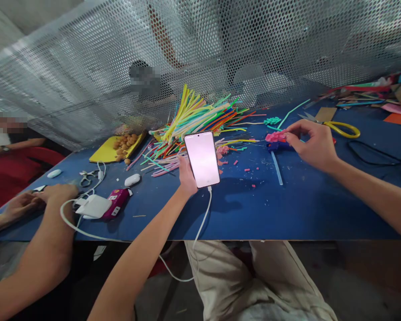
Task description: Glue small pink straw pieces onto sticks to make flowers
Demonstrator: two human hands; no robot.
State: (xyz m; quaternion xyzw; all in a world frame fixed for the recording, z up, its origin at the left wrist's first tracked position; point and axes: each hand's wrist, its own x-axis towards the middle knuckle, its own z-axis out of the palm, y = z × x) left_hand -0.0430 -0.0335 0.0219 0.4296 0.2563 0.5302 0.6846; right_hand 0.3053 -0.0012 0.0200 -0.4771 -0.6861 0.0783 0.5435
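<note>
My left hand (187, 176) is wrapped round a smartphone (203, 159), held upright above the table with its bright, washed-out screen facing me. A white charging cable (205, 214) runs down from the phone's lower edge. Over on the right, my right hand (312, 142) pinches a small pink-red fuzzy piece (276, 136) between thumb and fingers; it looks made of pipe cleaner. Directly under that piece lies a dark blue object (280, 146), partly hidden, and a pale blue strip (276, 168) points towards me. A teal fuzzy piece (272, 121) lies just beyond.
A heap of coloured pipe cleaners (200, 118) lies behind the phone. Yellow-handled scissors (341, 128) and a black cord (374, 156) are at the right. On the left are a white charger (94, 206), a maroon box (117, 203) and another person's hands (36, 200). A perforated metal screen (254, 49) borders the back.
</note>
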